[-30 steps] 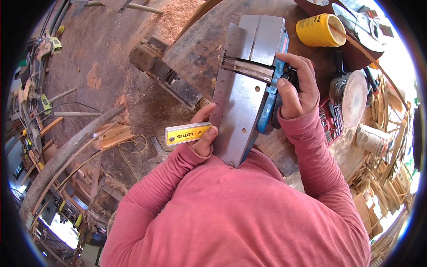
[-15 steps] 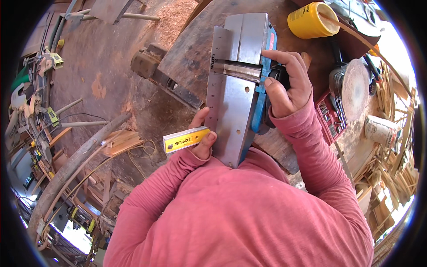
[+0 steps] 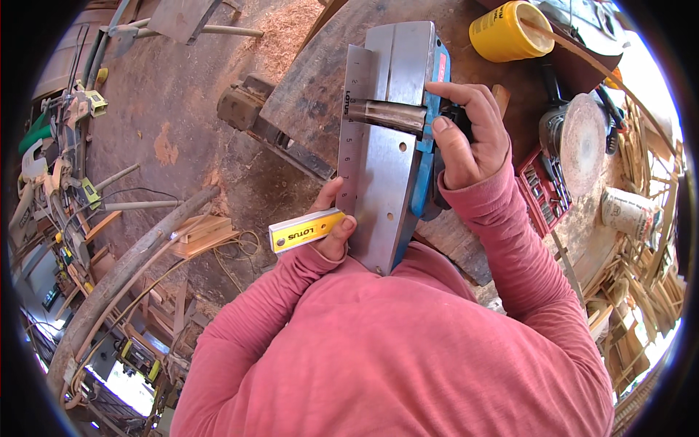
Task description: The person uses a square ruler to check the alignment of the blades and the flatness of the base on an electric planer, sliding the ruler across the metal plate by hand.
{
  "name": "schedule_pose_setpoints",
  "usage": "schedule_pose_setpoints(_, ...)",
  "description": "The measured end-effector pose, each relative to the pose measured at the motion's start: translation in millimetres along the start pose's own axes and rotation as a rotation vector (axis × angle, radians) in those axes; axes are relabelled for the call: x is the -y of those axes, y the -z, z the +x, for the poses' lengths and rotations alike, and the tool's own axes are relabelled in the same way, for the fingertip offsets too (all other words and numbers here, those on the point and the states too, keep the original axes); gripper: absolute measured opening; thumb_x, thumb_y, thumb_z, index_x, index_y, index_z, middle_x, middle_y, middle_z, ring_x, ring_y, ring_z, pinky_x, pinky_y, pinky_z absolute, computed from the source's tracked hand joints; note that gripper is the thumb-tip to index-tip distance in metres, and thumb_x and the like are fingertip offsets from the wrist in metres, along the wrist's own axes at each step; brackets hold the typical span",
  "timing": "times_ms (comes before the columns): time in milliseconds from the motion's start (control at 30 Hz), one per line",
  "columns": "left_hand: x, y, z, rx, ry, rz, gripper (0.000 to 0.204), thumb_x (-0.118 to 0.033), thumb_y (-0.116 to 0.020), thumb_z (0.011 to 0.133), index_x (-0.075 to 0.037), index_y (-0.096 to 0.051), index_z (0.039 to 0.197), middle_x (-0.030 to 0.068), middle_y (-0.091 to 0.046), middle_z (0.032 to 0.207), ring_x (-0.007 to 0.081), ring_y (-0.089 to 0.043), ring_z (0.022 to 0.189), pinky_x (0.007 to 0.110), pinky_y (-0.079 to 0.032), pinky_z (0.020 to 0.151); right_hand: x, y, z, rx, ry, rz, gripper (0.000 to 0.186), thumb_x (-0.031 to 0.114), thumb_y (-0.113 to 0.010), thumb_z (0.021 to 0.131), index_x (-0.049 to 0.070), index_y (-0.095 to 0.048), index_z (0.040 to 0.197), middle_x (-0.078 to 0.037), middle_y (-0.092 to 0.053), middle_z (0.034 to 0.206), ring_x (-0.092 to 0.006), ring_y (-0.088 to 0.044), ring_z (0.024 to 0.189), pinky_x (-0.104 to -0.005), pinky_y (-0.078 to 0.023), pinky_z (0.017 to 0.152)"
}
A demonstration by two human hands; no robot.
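Observation:
An upturned blue electric planer (image 3: 424,182) rests against my lower body, metal sole (image 3: 384,182) facing up, its cutter drum (image 3: 393,114) in the crosswise gap. My left hand (image 3: 331,226) grips a try square with a yellow-and-silver handle (image 3: 306,231); the square's graduated steel blade (image 3: 349,149) runs along the sole's left edge and across the cutter gap. My right hand (image 3: 470,138) holds the planer's right side, index finger and thumb bent at the blue body beside the cutter. The planer's underside is hidden.
A workbench (image 3: 306,73) bears a yellow tub (image 3: 502,40), a round-disc tool (image 3: 581,142) and a red socket case (image 3: 531,200). Left are a dark metal tool (image 3: 244,109), long poles (image 3: 124,284), boards (image 3: 200,240), cords and cluttered tools. Wood offcuts (image 3: 641,306) pile at the right.
Compared with one second ago, the planer, square and both hands sit slightly further left and higher in view, with the surroundings shifted too. In the last half second they have barely moved.

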State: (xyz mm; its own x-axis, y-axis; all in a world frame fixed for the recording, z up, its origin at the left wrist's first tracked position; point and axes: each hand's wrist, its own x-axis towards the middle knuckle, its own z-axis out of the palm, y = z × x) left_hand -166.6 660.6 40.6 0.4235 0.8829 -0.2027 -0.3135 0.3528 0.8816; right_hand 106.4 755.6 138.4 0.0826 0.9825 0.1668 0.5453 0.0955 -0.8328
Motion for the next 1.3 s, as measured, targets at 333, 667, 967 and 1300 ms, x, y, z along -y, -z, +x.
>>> schedule_pose_setpoints(333,-3,-6,2,-0.055,-0.01,-0.006,0.079,-0.021,-0.069,0.101,-0.003,-0.03,0.168,0.0178,-0.05,0.161,0.0145,-0.064,0.123,0.026,-0.049,0.101,-1,4,0,0.034,0.011,0.007,0.044,0.012,-0.066,0.083,0.002,-0.07,0.125,-0.017,-0.064,0.108,-0.0329,-0.064,0.096,-0.0389,-0.052,0.088)
schedule_pose_setpoints(667,-6,-4,0,-0.068,0.083,-0.026,0.079,-0.023,-0.072,0.101,-0.007,-0.032,0.167,0.0136,-0.052,0.16,0.0062,-0.063,0.104,0.019,-0.047,0.086,0,3,-1,0.03,-0.004,-0.008,0.044,0.01,-0.066,0.082,0.002,-0.069,0.126,-0.017,-0.064,0.107,-0.0329,-0.064,0.096,-0.0389,-0.053,0.088)
schedule_pose_setpoints(967,2,-1,-2,-0.015,0.024,0.009,0.078,-0.022,-0.071,0.1,-0.005,-0.033,0.166,0.0195,-0.047,0.163,0.0262,-0.05,0.148,0.036,-0.042,0.119,-2,3,1,0.03,0.018,-0.027,0.046,0.013,-0.066,0.08,0.001,-0.069,0.124,-0.017,-0.063,0.106,-0.0333,-0.063,0.096,-0.0395,-0.053,0.088)
schedule_pose_setpoints(1300,11,22,-5,0.031,0.073,0.214,0.075,-0.021,-0.066,0.101,-0.007,-0.033,0.167,0.0118,-0.074,0.121,0.0213,-0.066,0.127,0.038,-0.044,0.116,-2,2,1,0.035,0.021,-0.046,0.047,0.015,-0.065,0.079,0.001,-0.069,0.123,-0.017,-0.063,0.106,-0.0341,-0.063,0.096,-0.0395,-0.053,0.088)
